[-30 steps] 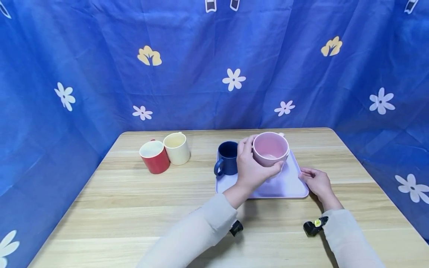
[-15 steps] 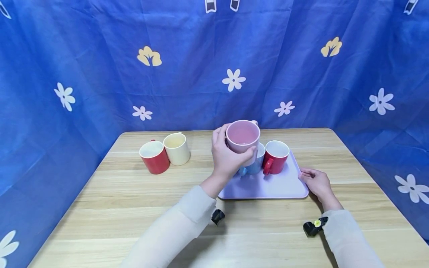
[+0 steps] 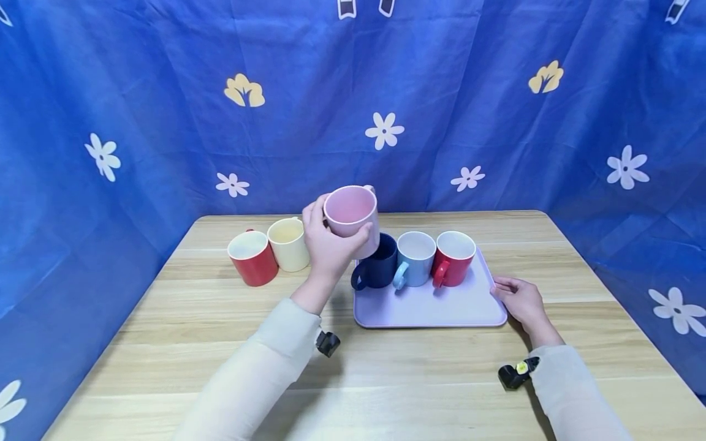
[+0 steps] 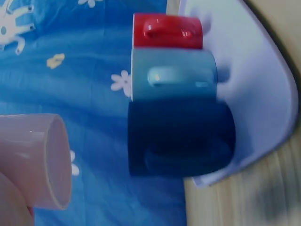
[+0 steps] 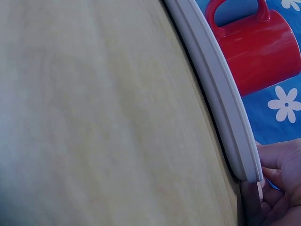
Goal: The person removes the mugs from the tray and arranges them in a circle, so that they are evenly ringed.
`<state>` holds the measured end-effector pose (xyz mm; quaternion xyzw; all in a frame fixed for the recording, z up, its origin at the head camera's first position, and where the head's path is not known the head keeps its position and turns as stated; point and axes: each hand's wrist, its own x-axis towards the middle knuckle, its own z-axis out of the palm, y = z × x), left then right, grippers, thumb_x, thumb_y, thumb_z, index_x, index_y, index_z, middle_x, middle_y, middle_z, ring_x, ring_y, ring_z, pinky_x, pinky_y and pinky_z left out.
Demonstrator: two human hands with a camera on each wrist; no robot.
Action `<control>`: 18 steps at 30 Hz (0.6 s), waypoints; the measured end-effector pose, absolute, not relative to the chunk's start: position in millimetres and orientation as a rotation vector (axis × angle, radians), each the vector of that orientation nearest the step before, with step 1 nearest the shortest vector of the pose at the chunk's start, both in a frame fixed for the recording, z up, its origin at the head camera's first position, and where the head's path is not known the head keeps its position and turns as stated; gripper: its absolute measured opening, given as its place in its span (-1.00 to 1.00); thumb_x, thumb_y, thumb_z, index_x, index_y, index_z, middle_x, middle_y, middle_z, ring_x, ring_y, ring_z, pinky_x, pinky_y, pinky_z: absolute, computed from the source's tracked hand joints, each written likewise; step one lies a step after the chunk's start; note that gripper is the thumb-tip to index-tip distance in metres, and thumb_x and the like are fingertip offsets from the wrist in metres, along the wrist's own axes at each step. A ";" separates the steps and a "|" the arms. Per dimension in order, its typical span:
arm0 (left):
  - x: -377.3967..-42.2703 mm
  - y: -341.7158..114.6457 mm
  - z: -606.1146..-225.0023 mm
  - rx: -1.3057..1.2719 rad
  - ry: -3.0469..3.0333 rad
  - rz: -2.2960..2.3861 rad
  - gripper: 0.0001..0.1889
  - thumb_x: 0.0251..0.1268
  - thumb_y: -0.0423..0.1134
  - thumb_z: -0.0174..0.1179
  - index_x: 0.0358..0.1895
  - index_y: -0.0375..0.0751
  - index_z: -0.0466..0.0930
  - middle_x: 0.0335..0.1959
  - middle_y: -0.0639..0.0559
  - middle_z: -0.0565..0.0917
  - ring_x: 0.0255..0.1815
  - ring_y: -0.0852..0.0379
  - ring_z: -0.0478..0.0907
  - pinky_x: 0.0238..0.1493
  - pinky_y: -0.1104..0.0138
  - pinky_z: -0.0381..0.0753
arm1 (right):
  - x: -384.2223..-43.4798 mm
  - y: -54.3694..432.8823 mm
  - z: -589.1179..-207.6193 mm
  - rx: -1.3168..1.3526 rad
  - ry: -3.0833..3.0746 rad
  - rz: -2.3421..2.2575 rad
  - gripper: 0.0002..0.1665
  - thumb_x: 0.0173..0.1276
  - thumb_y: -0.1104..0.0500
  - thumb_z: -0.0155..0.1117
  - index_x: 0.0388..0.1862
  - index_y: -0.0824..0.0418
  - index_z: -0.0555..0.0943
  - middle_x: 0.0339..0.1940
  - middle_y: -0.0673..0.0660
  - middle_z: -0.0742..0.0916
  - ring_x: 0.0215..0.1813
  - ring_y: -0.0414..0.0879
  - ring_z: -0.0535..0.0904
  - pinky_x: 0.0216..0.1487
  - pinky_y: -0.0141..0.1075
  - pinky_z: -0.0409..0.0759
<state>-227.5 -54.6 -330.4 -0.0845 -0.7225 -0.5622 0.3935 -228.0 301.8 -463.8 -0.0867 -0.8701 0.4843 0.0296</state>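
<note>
My left hand grips a pink mug round its side, raised above the table left of the tray's middle. In the left wrist view the pink mug is at the left edge, partly cut off. On the lilac tray a dark blue mug, a light blue mug and a red mug stand in a row, handles toward me. The right hand holds the tray's right edge; in the right wrist view its fingers curl at the rim.
A second red mug with a white inside and a cream mug stand side by side at the table's back left. A blue patterned curtain hangs behind the wooden table.
The left hand has carried the pink mug leftward and up from over the tray's right part, uncovering the light blue and red mugs. The right hand stays at the tray.
</note>
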 end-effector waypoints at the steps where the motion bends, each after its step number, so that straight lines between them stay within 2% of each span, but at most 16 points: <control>1: -228.3 -58.5 -331.3 -0.197 -1.833 -1.427 -0.23 -0.34 -0.19 0.51 0.13 -0.31 0.47 0.00 -0.17 0.40 0.02 0.04 0.42 -0.01 0.23 0.53 | -228.3 301.9 -464.0 -0.274 -2.683 1.498 -0.53 0.35 0.22 0.22 0.16 0.47 0.49 0.00 0.37 0.65 -0.06 -0.08 0.62 -0.24 -0.61 0.50; 10: -235.6 -85.4 -348.3 -0.061 -1.862 -1.372 -0.25 -0.35 -0.23 0.53 0.10 -0.34 0.49 -0.01 -0.21 0.41 0.03 -0.01 0.41 0.00 0.23 0.51 | -228.1 302.6 -464.1 -0.282 -2.684 1.497 -0.52 0.35 0.21 0.23 0.16 0.47 0.49 0.00 0.36 0.65 -0.09 -0.14 0.62 -0.24 -0.61 0.49; 18: -238.1 -96.1 -370.6 0.056 -1.942 -1.299 -0.20 -0.34 -0.17 0.53 0.14 -0.36 0.46 0.03 -0.25 0.41 0.06 -0.12 0.39 0.07 0.11 0.41 | -228.8 303.4 -465.5 -0.270 -2.682 1.487 -0.53 0.36 0.21 0.22 0.16 0.47 0.50 0.01 0.37 0.65 0.00 0.02 0.61 -0.22 -0.59 0.51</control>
